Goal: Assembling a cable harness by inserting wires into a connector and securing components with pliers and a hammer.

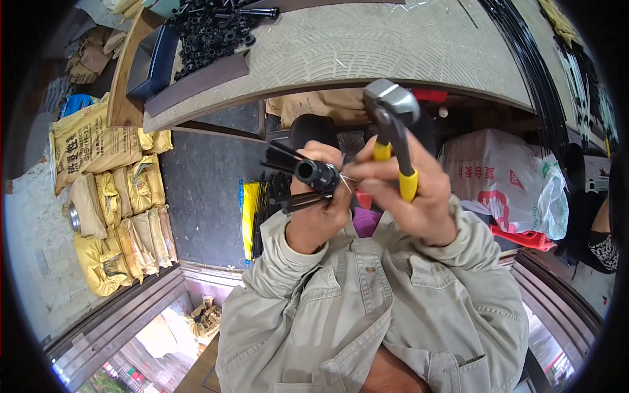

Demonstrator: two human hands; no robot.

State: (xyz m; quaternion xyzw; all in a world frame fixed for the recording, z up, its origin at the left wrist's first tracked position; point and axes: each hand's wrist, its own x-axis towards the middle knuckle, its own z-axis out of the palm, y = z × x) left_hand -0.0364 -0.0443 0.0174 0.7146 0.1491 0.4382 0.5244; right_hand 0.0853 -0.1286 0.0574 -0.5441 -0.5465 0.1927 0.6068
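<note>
Close to my chest, my left hand [325, 203] is wrapped round a round black plastic hub [314, 175]. Several dark ribs [288, 200] fan out from it to the left, like part of an umbrella frame. A thin bright wire [347, 179] shows at the hub's right side, and the fingertips of my right hand [419, 196] pinch close to it. Held in that same right hand is a pair of pincers [393, 105] with yellow grips, its metal head pointing up and away from me. Motion smears the right fingers slightly.
Ahead is a worktable [367, 52] with a heap of small black parts [213, 39] and a blue bin [154, 62]. Long black rods [531, 59] lie at its right end. Brown sacks [88, 147] stand at left, a white plastic bag [488, 173] at right.
</note>
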